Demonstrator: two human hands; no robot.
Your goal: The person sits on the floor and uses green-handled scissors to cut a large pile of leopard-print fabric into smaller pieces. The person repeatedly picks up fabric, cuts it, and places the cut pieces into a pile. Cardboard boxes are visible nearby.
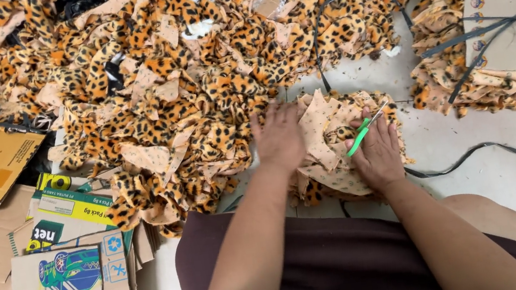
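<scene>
**Flattening the small stack before the snips cut**

While the left hand (279, 137) lies open and flat, palm down, on the small stack of tan, leopard-spotted fabric pieces (331, 148) in the middle of the frame, the right hand (378, 156) is closed around a pair of green-handled thread snips (365, 129), blades pointing to the upper right over the same stack. The stack sits on the pale floor (456, 139), just right of the big heap of orange-and-black leopard plush offcuts (163, 78) filling the upper left. A bundle of the same pieces tied under brown cardboard with a dark strap (490, 41) rests at the upper right; flattened printed cardboard boxes (54, 258) lie at the lower left. As I judge it, the cut goes best with the flat palm pressing close beside the blades, fingers kept clear of the tips.
</scene>
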